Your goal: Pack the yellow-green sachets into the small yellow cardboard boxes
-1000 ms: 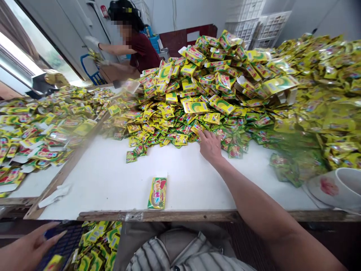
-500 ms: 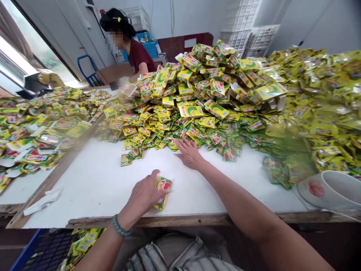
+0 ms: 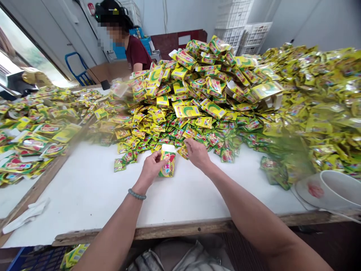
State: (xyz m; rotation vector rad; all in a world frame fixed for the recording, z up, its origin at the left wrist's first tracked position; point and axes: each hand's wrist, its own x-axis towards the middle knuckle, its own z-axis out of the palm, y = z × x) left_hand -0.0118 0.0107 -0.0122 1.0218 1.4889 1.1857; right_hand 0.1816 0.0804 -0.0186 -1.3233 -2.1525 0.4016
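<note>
My left hand [image 3: 152, 167] grips a small yellow and green carton [image 3: 168, 165] with a fruit print, its white top flap standing up. To the right of it, my right hand [image 3: 198, 153] is closed at the front edge of the sachet heap. A yellow sachet [image 3: 183, 152] shows at its fingertips, pinched between them as far as I can see. Behind both hands lie loose green and yellow sachets [image 3: 172, 130]. Printed cartons [image 3: 187, 111] are piled on top of and behind them.
A white cup [image 3: 329, 190] stands at the right near the wooden table edge [image 3: 197, 229]. More cartons [image 3: 42, 135] lie left beyond a wooden strip. A crumpled tissue [image 3: 26, 216] is at lower left, above a blue crate [image 3: 36, 259]. A co-worker [image 3: 138, 51] sits behind.
My left hand has lifted the carton from near the table's front edge and brought it forward to the heap. My right hand has gone from spread fingers to a pinch.
</note>
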